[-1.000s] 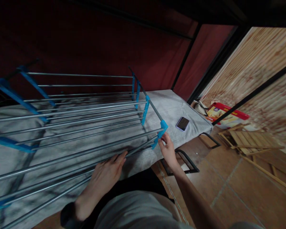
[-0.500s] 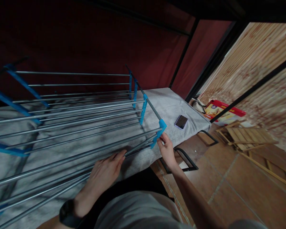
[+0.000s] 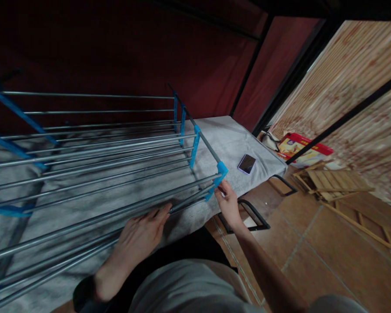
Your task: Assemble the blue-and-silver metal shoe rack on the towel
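A rack of grey metal tubes [image 3: 130, 208] with blue plastic brackets, shaped like a drying rack, lies along the grey cloth-covered surface. My left hand [image 3: 143, 232] is closed over a thin metal rod [image 3: 190, 201] near the front edge; its fingertips lie along the rod, and the palm side is hidden. At the rack's near right corner, the fingers of my right hand [image 3: 228, 202] pinch the lower part of a blue plastic bracket [image 3: 218, 178]. The rod's right end meets this bracket beside my right fingertips. The thumb's contact is partly hidden.
A phone [image 3: 246, 164] lies on the grey cloth [image 3: 221, 130] right of the rack. Black metal frames [image 3: 255, 217] stick out below the edge. On the tiled floor are a folded wooden chair [image 3: 339, 184] and a red and yellow box [image 3: 299, 148]. A dark red wall stands behind.
The view has shifted slightly, and the rack's left end sits farther left in the picture. Both hands keep nearly the same places on the rod and bracket.
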A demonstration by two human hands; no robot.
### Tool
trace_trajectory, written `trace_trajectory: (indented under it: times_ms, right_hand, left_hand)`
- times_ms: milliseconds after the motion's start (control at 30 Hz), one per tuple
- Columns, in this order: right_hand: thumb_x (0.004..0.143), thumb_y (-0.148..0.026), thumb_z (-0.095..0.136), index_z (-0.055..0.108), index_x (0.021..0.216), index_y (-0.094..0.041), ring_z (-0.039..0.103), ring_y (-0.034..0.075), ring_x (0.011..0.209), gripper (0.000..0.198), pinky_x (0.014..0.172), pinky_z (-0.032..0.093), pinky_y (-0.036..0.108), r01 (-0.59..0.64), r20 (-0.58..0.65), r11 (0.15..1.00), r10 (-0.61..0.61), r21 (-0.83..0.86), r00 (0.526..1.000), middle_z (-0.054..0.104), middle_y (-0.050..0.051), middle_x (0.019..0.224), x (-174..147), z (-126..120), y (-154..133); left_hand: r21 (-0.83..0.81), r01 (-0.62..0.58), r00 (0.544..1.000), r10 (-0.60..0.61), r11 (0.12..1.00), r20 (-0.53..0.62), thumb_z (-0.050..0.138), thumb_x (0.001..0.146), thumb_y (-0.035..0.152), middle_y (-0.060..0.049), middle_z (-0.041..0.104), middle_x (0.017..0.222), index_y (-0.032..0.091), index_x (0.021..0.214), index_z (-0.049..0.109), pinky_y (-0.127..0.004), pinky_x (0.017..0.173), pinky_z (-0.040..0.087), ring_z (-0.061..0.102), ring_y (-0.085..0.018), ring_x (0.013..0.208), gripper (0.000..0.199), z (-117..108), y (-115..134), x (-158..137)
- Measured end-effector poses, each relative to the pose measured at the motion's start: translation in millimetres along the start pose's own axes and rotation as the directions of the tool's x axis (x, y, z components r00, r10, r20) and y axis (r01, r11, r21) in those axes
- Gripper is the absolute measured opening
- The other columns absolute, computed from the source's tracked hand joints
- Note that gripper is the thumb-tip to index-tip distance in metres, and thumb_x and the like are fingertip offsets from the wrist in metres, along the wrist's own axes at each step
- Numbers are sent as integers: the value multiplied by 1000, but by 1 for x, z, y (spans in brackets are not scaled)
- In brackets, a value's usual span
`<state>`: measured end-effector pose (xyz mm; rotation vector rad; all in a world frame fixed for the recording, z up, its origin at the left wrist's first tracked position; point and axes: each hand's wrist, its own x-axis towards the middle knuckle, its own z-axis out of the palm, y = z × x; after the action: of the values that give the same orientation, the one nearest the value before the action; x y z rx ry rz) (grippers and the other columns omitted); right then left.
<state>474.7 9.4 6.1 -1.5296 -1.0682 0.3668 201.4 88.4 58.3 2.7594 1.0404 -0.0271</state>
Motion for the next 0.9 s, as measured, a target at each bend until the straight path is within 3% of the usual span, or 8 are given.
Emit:
trace_trajectory:
  times_ms: [567,900]
  right_hand:
    - [82,-18,49,63,104,-22,58,19,92,26,90,49,32,-18,-6,999,18,-41,1000,60,2,94,-5,-1,-3]
    - [80,-24,52,65,110,-22,60,21,96,33,93,48,36,-40,-3,999,40,18,999,65,4,101,2,-2,2]
  left_hand:
    - [-68,-15,999,18,998,36,29,104,29,-6,67,131,25,140,54,-41,93,54,67,-26,114,44,-22,-4,14]
    - [8,-37,999,37,999,-24,33,104,27,-7,71,121,25,132,58,-37,87,52,70,-25,104,38,-18,-3,18]
